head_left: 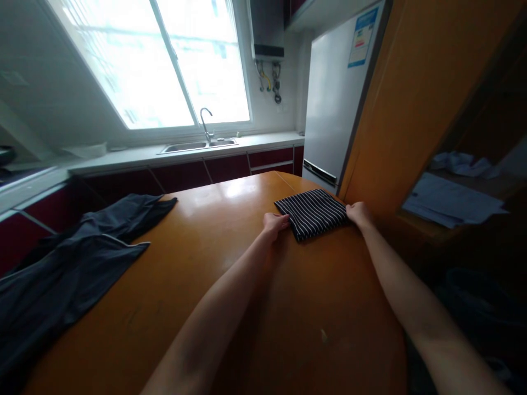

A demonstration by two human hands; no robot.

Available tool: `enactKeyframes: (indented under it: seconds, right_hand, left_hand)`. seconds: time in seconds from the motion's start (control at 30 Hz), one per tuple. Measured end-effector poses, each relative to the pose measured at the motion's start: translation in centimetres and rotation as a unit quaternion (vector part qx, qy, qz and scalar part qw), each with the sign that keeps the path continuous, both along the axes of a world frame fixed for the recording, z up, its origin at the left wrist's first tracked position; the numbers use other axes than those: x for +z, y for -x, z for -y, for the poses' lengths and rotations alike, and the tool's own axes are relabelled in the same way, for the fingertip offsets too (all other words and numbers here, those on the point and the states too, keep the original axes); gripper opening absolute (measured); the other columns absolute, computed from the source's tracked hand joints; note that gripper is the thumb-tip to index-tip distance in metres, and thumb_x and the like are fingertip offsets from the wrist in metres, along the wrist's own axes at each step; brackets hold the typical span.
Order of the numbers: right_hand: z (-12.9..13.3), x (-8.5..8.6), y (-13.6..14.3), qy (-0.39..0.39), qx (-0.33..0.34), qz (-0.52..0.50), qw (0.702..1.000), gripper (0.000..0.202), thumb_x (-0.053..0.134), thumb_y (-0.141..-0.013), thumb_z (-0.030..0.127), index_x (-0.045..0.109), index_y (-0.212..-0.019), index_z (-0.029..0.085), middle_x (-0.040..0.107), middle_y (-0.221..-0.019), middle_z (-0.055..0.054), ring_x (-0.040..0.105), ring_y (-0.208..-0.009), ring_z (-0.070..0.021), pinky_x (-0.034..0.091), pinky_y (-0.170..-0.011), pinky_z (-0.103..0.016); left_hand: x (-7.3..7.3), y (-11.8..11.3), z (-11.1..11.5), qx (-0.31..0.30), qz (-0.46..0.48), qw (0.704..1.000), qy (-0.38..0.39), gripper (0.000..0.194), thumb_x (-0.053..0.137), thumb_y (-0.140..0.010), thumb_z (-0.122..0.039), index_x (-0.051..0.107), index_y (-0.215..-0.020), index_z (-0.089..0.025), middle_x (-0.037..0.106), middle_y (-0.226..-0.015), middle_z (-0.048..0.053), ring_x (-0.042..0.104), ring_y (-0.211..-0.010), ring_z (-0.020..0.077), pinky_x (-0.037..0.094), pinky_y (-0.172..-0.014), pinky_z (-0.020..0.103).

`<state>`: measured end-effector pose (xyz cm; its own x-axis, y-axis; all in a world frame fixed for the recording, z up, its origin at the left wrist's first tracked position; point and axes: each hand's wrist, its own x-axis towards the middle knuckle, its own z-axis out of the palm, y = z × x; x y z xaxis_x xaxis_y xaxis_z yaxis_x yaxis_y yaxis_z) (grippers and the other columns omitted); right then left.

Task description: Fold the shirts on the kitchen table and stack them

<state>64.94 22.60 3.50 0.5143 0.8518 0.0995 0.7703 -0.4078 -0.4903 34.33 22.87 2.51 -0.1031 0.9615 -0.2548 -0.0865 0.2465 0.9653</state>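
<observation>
One striped cloth (313, 215), dark with pale lines and folded into a flat four-sided shape, is found on the wooden surface (197, 291), towards its far right end. The cloth is flanked by both hands. By the left hand (275, 221) the left edge is pinched, the fingers drawn nearly together on the fabric. By the right hand (357, 213) the right end is gripped near its closer corner, the fingers likewise closed on the cloth; how much is caught between them cannot be told.

Handling, as judged: an even, light pull should be kept from both sides, so that the layers are not slid apart. The edges are best lined up before release, and any crease is best smoothed outward with a flat palm. If one side were tugged harder, the shape would probably be skewed.

Count: hands, two; striped cloth, one; wooden surface, one. Dark clothing (78, 263) is spread over the left side; one piece at least is recorded, the exact number not being resolved where folds overlap. Beyond: fridge (333, 99), one; tap (205, 123), one; sink (187, 146), one, with two basins.
</observation>
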Motion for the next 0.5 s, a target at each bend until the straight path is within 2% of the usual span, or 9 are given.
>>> enactKeyframes:
  seconds: [0.1,0.2,0.33,0.5]
  right_hand:
    - [0.1,-0.9,-2.0,0.008,0.018,-0.024,1.0,0.037,0.056,-0.092,0.037,0.077,-0.086,0.008,0.075,-0.087,-0.02,0.072,-0.084,-0.0294,0.053,-0.075,-0.034]
    - [0.0,-1.8,-2.5,0.0,0.028,-0.041,0.999,0.033,0.062,-0.089,0.039,0.077,-0.083,0.009,0.075,-0.08,-0.016,0.072,-0.079,-0.0257,0.052,-0.069,-0.029]
    - [-0.5,-2.3,-2.4,-0.012,0.012,-0.051,0.999,0.025,0.067,-0.085,0.032,0.077,-0.09,0.011,0.076,-0.087,-0.016,0.072,-0.08,-0.025,0.053,-0.068,-0.029]
    - [-0.5,-2.0,-2.2,-0.021,-0.028,-0.045,0.998,0.027,0.061,-0.088,0.031,0.077,-0.098,0.013,0.075,-0.102,-0.02,0.072,-0.092,-0.029,0.054,-0.078,-0.035]
  left_hand:
    - [-0.2,-0.2,-0.4,-0.005,-0.016,1.0,0.003,0.023,0.087,-0.069,-0.011,0.064,-0.066,-0.01,0.067,-0.057,0.004,0.068,-0.052,0.0132,0.06,-0.057,0.02]
    - [-0.7,-0.5,-0.9,-0.002,-0.037,0.999,0.002,0.02,0.086,-0.068,-0.01,0.066,-0.066,-0.01,0.066,-0.055,0.003,0.068,-0.052,0.0131,0.058,-0.055,0.018]
    - [-1.1,-1.3,-1.6,0.006,-0.064,0.998,0.002,0.018,0.086,-0.065,-0.011,0.068,-0.071,-0.011,0.064,-0.054,0.003,0.068,-0.054,0.0143,0.056,-0.054,0.018]
    - [-1.2,-3.2,-2.7,0.002,-0.087,0.996,-0.003,0.017,0.083,-0.065,-0.009,0.069,-0.073,-0.011,0.065,-0.057,0.004,0.07,-0.058,0.0165,0.055,-0.055,0.019]
